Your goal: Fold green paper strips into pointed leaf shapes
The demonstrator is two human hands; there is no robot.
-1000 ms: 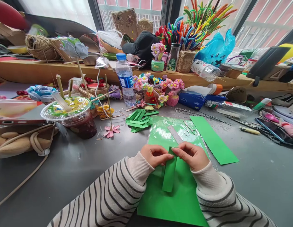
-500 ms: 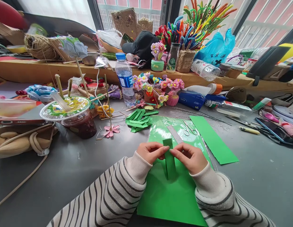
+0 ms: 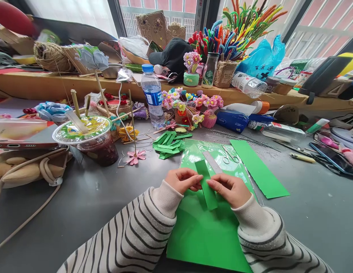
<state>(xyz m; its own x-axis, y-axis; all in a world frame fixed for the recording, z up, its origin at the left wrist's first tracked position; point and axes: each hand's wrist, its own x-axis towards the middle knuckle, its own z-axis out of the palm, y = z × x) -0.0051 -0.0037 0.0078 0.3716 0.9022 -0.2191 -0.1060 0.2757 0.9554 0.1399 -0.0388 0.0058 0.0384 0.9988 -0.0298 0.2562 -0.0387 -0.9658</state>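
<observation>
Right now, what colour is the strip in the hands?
The strip is green; the head view shows it.

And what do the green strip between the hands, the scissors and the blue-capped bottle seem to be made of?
Green strip: probably matte paper or thin card, being opaque and crisp-edged. Scissors: apparently smooth metal, judging by their silvery look; the exact metal is unclear. Blue-capped bottle: likely clear, glossy plastic, see-through with bright highlights.

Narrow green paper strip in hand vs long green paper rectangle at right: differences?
Size: the narrow green paper strip is shorter and narrower than the long green paper rectangle.
Pose: the strip is pinched by the left hand and right hand; the rectangle lies flat on the grey tabletop.
Shared: green colour, elongated shape.
</observation>
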